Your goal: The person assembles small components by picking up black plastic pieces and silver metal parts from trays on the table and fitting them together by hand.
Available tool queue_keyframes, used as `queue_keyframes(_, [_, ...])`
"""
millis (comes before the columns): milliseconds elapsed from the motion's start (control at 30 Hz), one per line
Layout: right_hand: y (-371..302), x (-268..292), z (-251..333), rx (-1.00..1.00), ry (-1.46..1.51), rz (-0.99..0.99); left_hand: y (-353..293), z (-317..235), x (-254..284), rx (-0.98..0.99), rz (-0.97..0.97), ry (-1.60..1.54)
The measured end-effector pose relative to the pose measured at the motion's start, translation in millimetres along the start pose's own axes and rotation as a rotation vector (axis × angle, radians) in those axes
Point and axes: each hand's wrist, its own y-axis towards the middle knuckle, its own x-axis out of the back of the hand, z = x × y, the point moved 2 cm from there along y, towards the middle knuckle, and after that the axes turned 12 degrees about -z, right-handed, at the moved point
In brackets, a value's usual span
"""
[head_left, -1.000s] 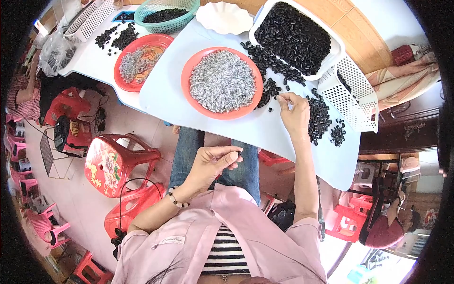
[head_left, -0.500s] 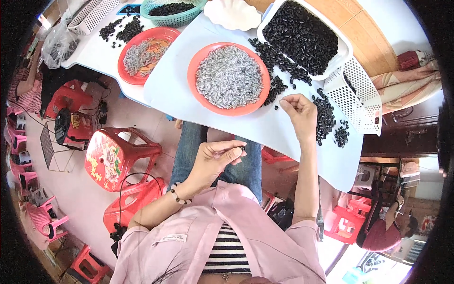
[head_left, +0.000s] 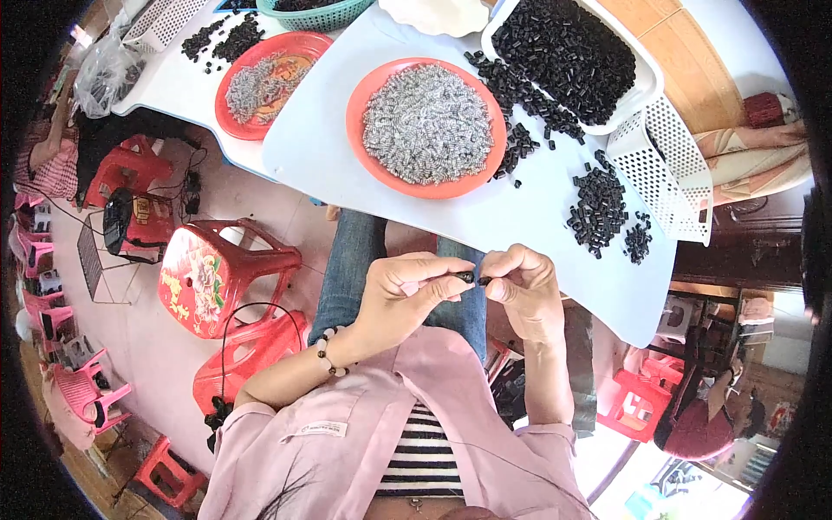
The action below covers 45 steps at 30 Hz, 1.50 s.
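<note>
My left hand (head_left: 406,296) is closed, pinching a small black cylindrical part (head_left: 465,277) between thumb and fingertips. Facing it, my right hand (head_left: 527,293) also has thumb and forefinger closed on a tiny dark piece (head_left: 484,281). The two pieces are almost end to end above my lap, and whether they touch is too small to tell. Beyond my hands, an orange-red plate (head_left: 357,143) heaped with small silvery, spring-like pieces (head_left: 426,121) stands on the pale table (head_left: 537,217). Loose black parts (head_left: 598,208) lie in piles to its right.
A white tub (head_left: 648,82) of black parts and a white perforated basket (head_left: 676,147) stand at the table's right. Farther left are another red plate (head_left: 230,121), a green basket (head_left: 334,19) and a patterned red stool (head_left: 204,277). Another person's arm (head_left: 763,139) rests at far right.
My right hand has come down from the table's black parts to my left hand, with a tiny dark piece in its fingertips. My left hand has shifted slightly right, still pinching its part.
</note>
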Motion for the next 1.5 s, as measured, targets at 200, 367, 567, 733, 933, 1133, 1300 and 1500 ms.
queue_keyframes(200, [-1, -3, -4, -0.002, 0.03, 0.026, 1, 5, 5, -0.133, 0.038, 0.152])
queue_keyframes(367, [-2, -5, -4, -0.002, 0.014, 0.032, 0, 3, 4, -0.175, 0.038, 0.171])
queue_keyframes(567, [-4, -9, 0, -0.045, -0.035, -0.014, 0, -1, 6, -0.204, 0.031, 0.252])
queue_keyframes(733, [-6, -4, -6, 0.03, -0.068, 0.002, 0, -4, 5, -0.296, 0.026, 0.313])
queue_keyframes(933, [-7, -3, -7, -0.02, -0.011, 0.035, 0, -5, 6, -0.372, 0.007, 0.362])
queue_keyframes(1133, [-7, -4, -5, -0.079, 0.009, 0.082, 0, -9, 5, -0.482, 0.042, 0.399])
queue_keyframes(1300, [-10, -4, -8, -0.12, -0.008, 0.099, -4, -11, 3, -0.716, 0.052, 0.506])
queue_keyframes(1500, [-17, -8, -7, -0.194, 0.002, 0.057, -13, -7, 3, -0.815, 0.02, 0.536])
